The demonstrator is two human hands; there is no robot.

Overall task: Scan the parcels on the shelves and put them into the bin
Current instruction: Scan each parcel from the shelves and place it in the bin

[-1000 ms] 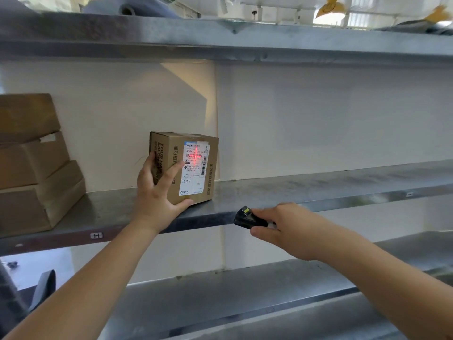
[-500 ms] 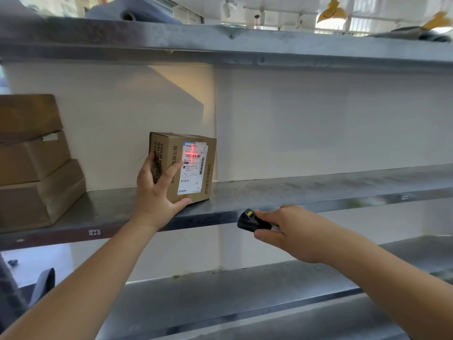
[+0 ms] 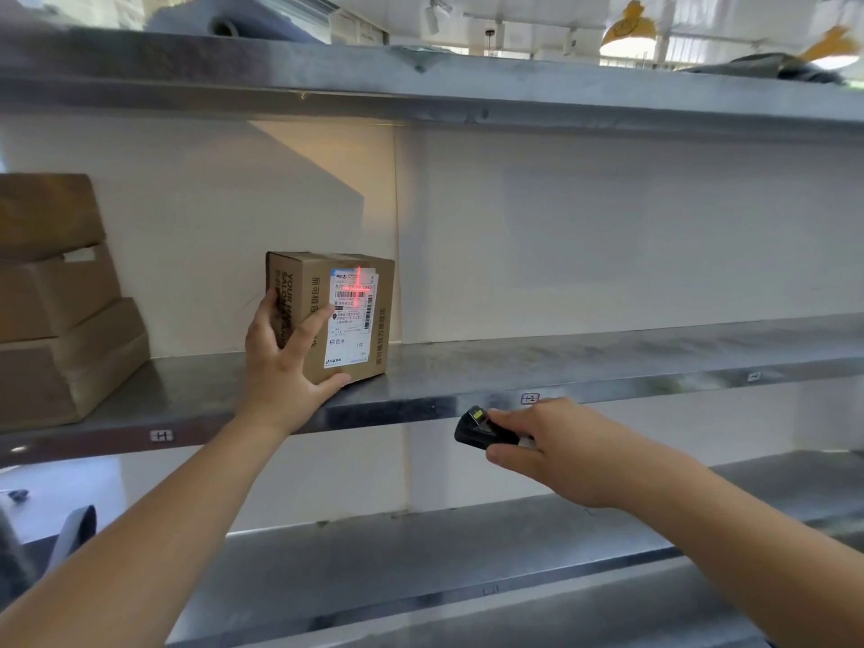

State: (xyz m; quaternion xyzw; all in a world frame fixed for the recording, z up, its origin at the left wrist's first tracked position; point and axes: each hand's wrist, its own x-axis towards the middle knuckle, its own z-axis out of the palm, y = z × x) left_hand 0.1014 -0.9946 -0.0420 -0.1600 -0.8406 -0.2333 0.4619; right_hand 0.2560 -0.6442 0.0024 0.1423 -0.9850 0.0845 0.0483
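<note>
Right hand (image 3: pixel 556 449) comes first, nearest the camera and in front of the middle shelf's front edge, its fingers closed round a small black scanner (image 3: pixel 479 430) that points up and left. A red cross of light from it falls on the white label (image 3: pixel 351 315) of the parcel (image 3: pixel 334 315) — high on the label, about at the barcode rows. Left hand (image 3: pixel 285 362) is further in, fingers spread and wrapped round the parcel's near left corner, thumb under the lower front edge, bracing the box rather than lifting it as far as can be told. This cardboard parcel stands upright on the middle shelf (image 3: pixel 584 367), a little back from the front edge and left of the shelf's centre, its back near the white wall panel. Well apart, at the shelf's left end, sits a stack of brown boxes (image 3: pixel 51 297). A lower shelf (image 3: pixel 421 554) runs bare beneath the arms.

The step in hand looks like scanning — the beam is on the label, the box not yet taken. Once the code reads, the next move would call for the left hand to firm its hold and draw the parcel off the front edge toward the bin, which is not in view; the scanner hand should clear the way first.
</note>
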